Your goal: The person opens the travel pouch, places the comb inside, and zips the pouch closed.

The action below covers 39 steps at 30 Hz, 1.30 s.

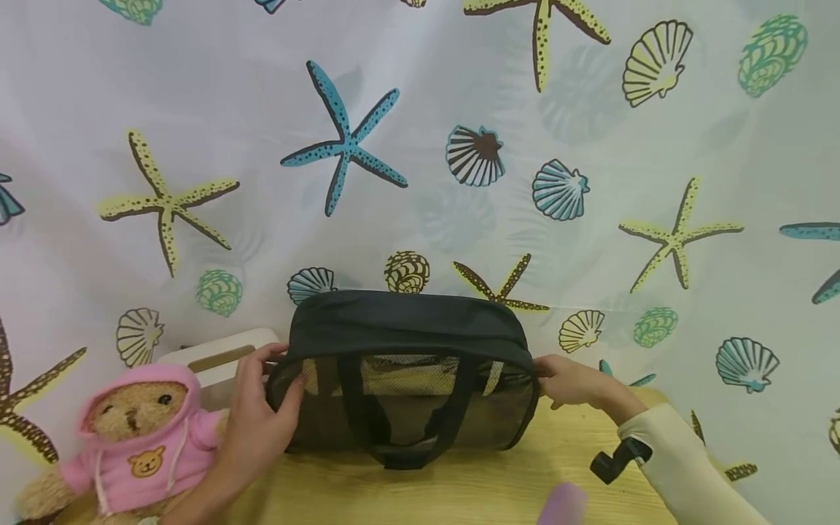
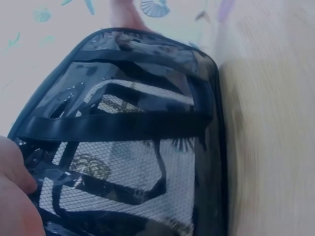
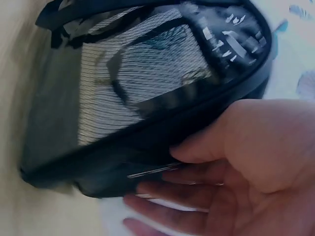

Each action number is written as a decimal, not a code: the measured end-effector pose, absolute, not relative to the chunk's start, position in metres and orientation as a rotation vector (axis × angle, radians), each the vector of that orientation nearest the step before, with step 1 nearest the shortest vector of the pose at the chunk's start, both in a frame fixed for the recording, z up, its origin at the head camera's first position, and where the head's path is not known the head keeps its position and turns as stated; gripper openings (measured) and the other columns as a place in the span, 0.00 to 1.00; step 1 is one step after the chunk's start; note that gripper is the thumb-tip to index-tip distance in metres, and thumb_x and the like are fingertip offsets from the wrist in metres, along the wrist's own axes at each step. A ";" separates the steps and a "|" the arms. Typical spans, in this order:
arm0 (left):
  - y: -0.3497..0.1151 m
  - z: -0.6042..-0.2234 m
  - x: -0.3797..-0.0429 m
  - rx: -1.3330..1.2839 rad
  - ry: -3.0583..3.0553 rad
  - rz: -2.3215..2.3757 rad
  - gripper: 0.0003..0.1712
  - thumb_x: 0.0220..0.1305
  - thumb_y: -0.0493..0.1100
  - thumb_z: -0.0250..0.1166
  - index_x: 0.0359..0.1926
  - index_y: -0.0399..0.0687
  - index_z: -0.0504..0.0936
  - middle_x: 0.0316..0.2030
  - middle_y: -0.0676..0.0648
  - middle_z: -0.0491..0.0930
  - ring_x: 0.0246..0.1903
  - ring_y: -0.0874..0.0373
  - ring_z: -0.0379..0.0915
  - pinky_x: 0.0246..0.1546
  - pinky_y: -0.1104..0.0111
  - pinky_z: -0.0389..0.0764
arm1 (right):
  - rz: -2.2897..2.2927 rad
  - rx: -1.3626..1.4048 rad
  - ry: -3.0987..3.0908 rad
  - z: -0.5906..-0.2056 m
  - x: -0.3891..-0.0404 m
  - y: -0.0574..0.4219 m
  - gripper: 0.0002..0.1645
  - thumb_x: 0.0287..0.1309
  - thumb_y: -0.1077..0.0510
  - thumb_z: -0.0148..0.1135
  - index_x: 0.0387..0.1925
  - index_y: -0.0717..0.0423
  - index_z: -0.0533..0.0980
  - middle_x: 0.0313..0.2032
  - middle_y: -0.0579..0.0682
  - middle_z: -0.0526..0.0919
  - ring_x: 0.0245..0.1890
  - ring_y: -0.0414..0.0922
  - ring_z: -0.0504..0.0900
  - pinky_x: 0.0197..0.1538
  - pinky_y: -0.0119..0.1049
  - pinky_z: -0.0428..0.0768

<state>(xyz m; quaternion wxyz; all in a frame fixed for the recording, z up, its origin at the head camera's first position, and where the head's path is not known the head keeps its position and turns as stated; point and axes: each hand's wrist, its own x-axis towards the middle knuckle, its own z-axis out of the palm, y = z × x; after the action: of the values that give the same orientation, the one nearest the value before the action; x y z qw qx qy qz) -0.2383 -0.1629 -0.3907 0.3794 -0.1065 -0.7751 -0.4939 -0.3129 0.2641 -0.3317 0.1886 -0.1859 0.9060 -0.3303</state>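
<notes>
A black bag (image 1: 407, 321) with clear, mesh-lined panels and two black strap handles stands on the wooden table. At its left end my left hand (image 1: 259, 412) grips the bag, thumb on the front edge and fingers round the upper corner. My right hand (image 1: 571, 379) holds the other end. In the right wrist view the right thumb (image 3: 197, 148) presses the dark side panel, with the fingers just below along a zipper line. Only a bit of the left hand (image 2: 17, 191) shows at the lower left of the left wrist view, against the bag's edge.
A teddy bear (image 1: 141, 445) in a pink hoodie sits at the left, beside the left forearm. Behind it is a white box-like object (image 1: 230, 350). Something purple (image 1: 563, 503) lies at the front of the table (image 1: 485, 488). A curtain printed with starfish and shells hangs behind.
</notes>
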 end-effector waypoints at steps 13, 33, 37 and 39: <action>-0.169 -0.388 -0.241 -0.118 -2.072 -1.513 0.19 0.75 0.35 0.60 0.63 0.36 0.71 0.53 0.40 0.76 0.36 0.73 0.75 0.34 0.79 0.76 | -1.278 -0.528 2.335 -0.370 -0.333 0.282 0.21 0.77 0.63 0.50 0.65 0.67 0.73 0.63 0.66 0.78 0.60 0.55 0.82 0.59 0.51 0.83; -0.176 -0.390 -0.239 -0.057 -2.020 -1.540 0.10 0.70 0.34 0.66 0.50 0.37 0.83 0.36 0.61 0.82 0.36 0.77 0.76 0.32 0.81 0.77 | -1.426 -0.486 2.215 -0.374 -0.327 0.289 0.17 0.81 0.57 0.44 0.34 0.51 0.76 0.23 0.43 0.62 0.22 0.41 0.58 0.34 0.35 0.66; -0.177 -0.389 -0.238 -0.072 -2.018 -1.575 0.10 0.70 0.36 0.67 0.49 0.36 0.82 0.33 0.68 0.81 0.34 0.76 0.77 0.31 0.80 0.77 | -1.432 -0.506 2.172 -0.371 -0.325 0.291 0.18 0.81 0.56 0.44 0.31 0.50 0.74 0.20 0.42 0.58 0.20 0.41 0.53 0.33 0.34 0.64; -0.177 -0.389 -0.237 -0.075 -2.021 -1.588 0.10 0.69 0.37 0.68 0.48 0.36 0.82 0.31 0.70 0.80 0.33 0.75 0.76 0.29 0.80 0.77 | -1.429 -0.519 2.159 -0.371 -0.325 0.291 0.19 0.81 0.55 0.45 0.30 0.49 0.74 0.20 0.41 0.58 0.20 0.40 0.53 0.33 0.34 0.65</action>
<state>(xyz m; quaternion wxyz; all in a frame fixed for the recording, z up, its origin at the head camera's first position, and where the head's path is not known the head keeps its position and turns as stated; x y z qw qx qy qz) -0.2367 -0.1772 -0.3887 0.2812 -0.0282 -0.7542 -0.5928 -0.3249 0.2909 -0.3714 0.2479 -0.1905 0.7922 -0.5241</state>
